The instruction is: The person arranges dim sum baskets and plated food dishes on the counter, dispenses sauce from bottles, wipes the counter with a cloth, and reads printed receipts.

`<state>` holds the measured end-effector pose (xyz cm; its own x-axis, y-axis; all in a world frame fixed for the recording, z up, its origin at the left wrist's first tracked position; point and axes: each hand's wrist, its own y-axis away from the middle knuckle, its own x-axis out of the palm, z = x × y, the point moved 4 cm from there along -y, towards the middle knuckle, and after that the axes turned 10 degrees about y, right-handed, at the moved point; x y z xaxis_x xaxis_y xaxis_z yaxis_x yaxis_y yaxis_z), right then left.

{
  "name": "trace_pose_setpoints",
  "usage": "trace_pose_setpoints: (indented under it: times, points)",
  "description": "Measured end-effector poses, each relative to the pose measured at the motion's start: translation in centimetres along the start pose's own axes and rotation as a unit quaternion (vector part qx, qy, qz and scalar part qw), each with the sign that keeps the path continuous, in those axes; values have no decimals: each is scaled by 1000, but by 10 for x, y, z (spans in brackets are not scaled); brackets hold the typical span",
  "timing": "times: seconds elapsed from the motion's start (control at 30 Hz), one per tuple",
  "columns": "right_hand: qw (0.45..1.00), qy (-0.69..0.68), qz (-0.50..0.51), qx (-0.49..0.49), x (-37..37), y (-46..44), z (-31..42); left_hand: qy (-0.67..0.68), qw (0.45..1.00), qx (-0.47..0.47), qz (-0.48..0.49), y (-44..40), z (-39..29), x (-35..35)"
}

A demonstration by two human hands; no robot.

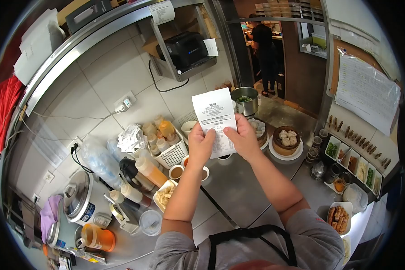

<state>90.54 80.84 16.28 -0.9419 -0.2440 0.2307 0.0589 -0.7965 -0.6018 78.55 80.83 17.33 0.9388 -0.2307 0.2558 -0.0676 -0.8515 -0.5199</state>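
Observation:
A printed paper receipt point(214, 112) is stretched between my two hands above the steel counter. My left hand point(201, 141) pinches its left edge with the thumb on the front. On the other edge, my right hand point(244, 137) grips it the same way, thumb on the print. Behind the right hand stands a bamboo steamer with dumplings point(287, 138) on a white plate point(287, 155). Another steamer point(262, 132) is partly hidden by that hand. Near my left forearm are a small bowl of brown sauce point(176, 172) and a white dish of fries point(165, 195).
Sauce bottles fill a white basket point(173, 155). A rice cooker point(83, 198) and a thermos jug point(132, 173) stand at left. Garnish trays point(353, 162) line the right side. A receipt printer point(184, 50) hangs on the wall. Another person point(263, 49) stands beyond the doorway.

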Motion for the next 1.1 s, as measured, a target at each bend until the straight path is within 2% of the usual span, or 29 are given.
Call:
trace_pose_setpoints:
  times: [0.07,0.17,0.27,0.33,0.37,0.43,0.53,0.63,0.67,0.7,0.73,0.77,0.8,0.9,1.0,1.03,1.07,1.1]
  points:
    - [1000,-19,-7,11,-3,4,-9,-5,1000,5,-2,-1,7,-4]
    - [996,-1,-42,77,-31,23,-61,-10,1000,3,-16,-3,19,-20]
    - [962,132,-58,232,-67,72,-143,-32,999,1,-30,-3,34,-45]
    - [909,350,-57,220,-92,127,-208,-47,998,0,-37,4,37,-59]
    - [874,460,-7,156,-91,150,-207,-53,997,6,-60,8,39,-68]
    - [762,641,92,5,-80,183,-198,-65,993,18,-101,11,45,-88]
    - [793,596,104,68,-77,181,-199,-271,930,190,-158,7,32,-125]
    - [772,603,122,156,-81,179,-206,-301,932,49,-195,-6,23,-192]
    - [769,611,124,143,-78,176,-206,-342,916,-7,-211,-13,13,-212]
    - [763,620,123,135,-76,176,-205,-412,885,46,-213,-24,8,-244]
    - [755,632,116,133,-77,177,-202,-459,860,33,-221,-36,-1,-271]
    - [759,627,109,136,-75,176,-197,-508,840,81,-173,-51,-8,-302]
    - [761,625,96,146,-73,174,-193,-706,665,217,-109,-68,-4,-343]
    - [755,630,100,151,-76,174,-199,-709,671,108,-189,-115,-21,-462]
    - [745,648,93,124,-80,180,-209,-695,632,241,-246,-159,-28,-590]
    - [742,652,97,124,-81,182,-208,-624,695,131,-332,-157,-35,-580]
    - [742,652,104,119,-79,182,-208,-630,682,76,-364,-157,-37,-572]
    - [742,652,114,109,-79,180,-209,-707,639,46,-298,-161,-33,-573]
